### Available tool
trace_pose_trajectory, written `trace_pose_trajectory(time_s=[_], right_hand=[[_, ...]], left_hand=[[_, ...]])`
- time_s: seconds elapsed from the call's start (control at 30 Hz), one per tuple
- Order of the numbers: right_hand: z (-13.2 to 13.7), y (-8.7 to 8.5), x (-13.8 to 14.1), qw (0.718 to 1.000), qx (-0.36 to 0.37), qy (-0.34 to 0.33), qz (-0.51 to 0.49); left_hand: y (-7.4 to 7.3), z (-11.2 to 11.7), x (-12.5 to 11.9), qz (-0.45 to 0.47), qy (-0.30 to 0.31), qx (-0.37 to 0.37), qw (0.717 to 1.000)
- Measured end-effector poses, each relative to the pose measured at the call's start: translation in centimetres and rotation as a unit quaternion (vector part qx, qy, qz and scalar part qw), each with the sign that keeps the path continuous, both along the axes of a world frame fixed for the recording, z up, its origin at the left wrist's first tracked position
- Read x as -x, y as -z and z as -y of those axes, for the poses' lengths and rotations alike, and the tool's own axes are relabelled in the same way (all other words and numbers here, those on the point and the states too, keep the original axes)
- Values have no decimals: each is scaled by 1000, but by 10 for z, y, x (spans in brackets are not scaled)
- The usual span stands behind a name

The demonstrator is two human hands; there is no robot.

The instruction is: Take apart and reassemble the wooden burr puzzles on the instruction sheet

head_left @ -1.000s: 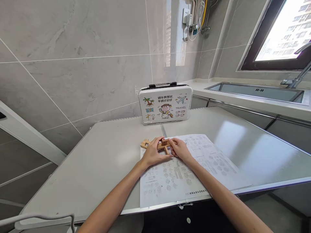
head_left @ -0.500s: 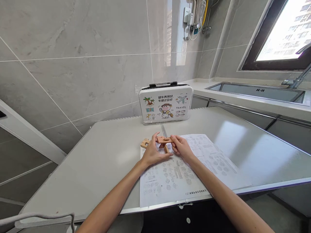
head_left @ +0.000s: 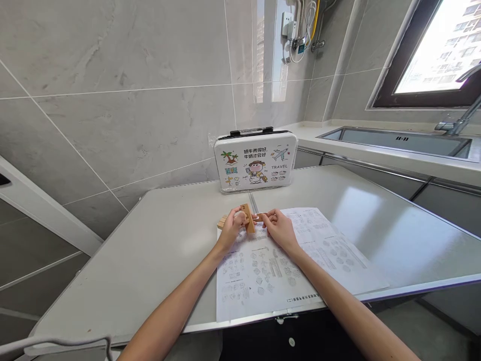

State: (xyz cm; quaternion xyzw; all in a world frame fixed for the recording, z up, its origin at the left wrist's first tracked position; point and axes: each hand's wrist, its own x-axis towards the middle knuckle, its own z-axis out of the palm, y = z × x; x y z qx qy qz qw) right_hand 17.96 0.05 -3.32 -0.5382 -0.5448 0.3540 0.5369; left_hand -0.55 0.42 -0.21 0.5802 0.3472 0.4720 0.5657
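Observation:
Both hands meet above the far edge of a printed sheet of diagrams (head_left: 278,271) on a grey table (head_left: 158,250). My left hand (head_left: 230,231) pinches a light wooden puzzle piece (head_left: 247,217), which stands nearly upright. My right hand (head_left: 277,228) pinches a second, darker wooden piece (head_left: 260,217), held level with its end against the upright one. Another wooden block (head_left: 221,222) lies on the table just left of my left hand, partly hidden by it.
A white tin case with cartoon pictures (head_left: 255,160) stands upright at the table's far edge against the tiled wall. A sink (head_left: 398,140) with a tap (head_left: 460,120) is set in the counter at the right, under a window.
Both hands have lifted the wooden pieces off the paper. The left hand's piece has turned from lying flat to nearly upright, and the right hand now holds a separate piece against it.

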Motion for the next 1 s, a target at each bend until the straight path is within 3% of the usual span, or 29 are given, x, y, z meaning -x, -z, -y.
trace_pose_trajectory(time_s=[0.17,0.33,0.47,0.67,0.8,0.9,1.0], right_hand=[[0,6,2,994,-25,38,98],[-3,15,3,965,-76,41,247],[-3,22,4,954,-87,33,285],[-4,26,3,952,-80,43,292],[-3,18,2,967,-91,50,232],[1,6,4,979,-134,15,152],[7,-3,6,972,-188,-54,127]], left_hand=[[-4,1,1,61,13,31,998],[-3,1,0,78,21,36,996],[-3,1,0,74,21,37,996],[-6,2,0,55,21,41,997],[-4,1,0,55,15,44,997],[1,-1,0,62,8,37,997],[8,-3,0,50,10,31,998]])
